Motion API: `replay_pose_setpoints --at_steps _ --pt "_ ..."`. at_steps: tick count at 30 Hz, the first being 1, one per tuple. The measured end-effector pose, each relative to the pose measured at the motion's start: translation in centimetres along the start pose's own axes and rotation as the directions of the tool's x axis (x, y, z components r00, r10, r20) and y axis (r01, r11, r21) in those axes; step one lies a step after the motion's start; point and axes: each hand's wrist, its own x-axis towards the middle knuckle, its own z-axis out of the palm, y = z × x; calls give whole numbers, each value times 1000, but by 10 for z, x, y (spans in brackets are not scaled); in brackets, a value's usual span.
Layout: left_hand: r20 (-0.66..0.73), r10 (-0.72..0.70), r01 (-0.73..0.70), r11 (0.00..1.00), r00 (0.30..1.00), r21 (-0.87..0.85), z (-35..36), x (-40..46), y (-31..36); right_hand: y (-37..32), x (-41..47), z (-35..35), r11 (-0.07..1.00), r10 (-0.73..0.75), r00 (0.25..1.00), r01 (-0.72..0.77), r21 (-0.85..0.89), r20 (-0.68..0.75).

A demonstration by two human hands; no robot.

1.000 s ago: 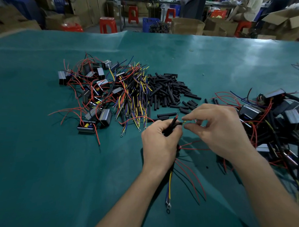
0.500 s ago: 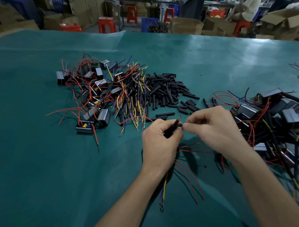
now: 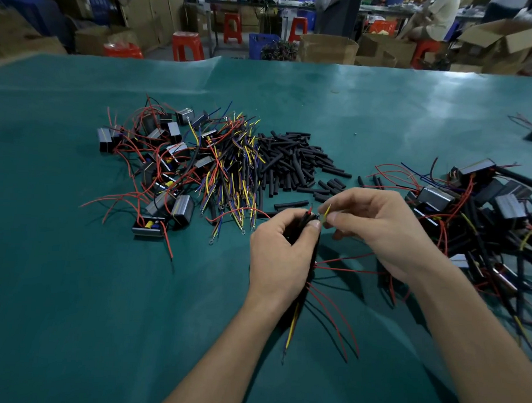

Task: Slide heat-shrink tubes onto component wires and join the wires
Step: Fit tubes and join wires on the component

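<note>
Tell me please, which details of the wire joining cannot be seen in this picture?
- Head view: the wire ends between the left hand and right hand are too small; joined or not, I cannot tell.
- The black tubes in the left hand are mostly covered by its fingers; their count is unclear.
- The component pile at right is cut off by the picture's edge.

We are in a factory workshop: beyond our fingers (image 3: 314,224) stretch a green-covered bench (image 3: 72,284), cardboard cartons (image 3: 327,48), red plastic stools (image 3: 187,45) and seated workers (image 3: 434,16) at far tables.
</note>
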Motion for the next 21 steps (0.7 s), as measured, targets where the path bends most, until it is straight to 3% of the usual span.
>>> replay_pose_setpoints --at_steps 4,9,21 --pt "2 11 -11 1000 1000 -11 0 0 -1 3 -2 1 993 33 994 -45 110 108" --pt "9 5 -5 999 1000 -43 0 0 1 3 -1 0 989 18 998 -27 147 63" --pt "1 6 -6 999 1000 -42 1 1 -2 -2 -1 6 1000 -23 1000 23 8 -10"
